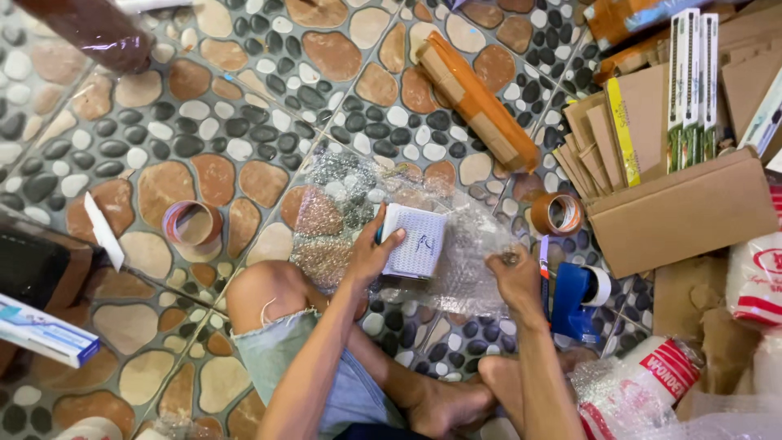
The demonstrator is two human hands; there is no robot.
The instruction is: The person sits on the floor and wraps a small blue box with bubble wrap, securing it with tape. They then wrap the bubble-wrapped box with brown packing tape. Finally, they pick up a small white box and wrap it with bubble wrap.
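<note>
Where the person sits: on a floor of pebble-patterned tiles, bare knees drawn up at the near edge of the view.
Left hand: lies on the near left side of a small white box, thumb along its left edge, fingers curled over the top and pressing it down.
White box: flat on a sheet of clear bubble wrap, in the middle of the scene, just beyond the knees.
Right hand: right of the box and apart from it, fingers drawn together and pinching the right edge of the bubble wrap; the grip looks firm, though the plastic blurs it.
Tape dispenser: blue, with a white roll, just right of the right hand.
Brown tape roll: on the floor beyond the dispenser.
Used tape core: well to the left, beside a white strip of paper.
Long taped parcel: far, lying slantwise.
Cardboard box: right, with flat cartons stacked upright behind it.
</note>
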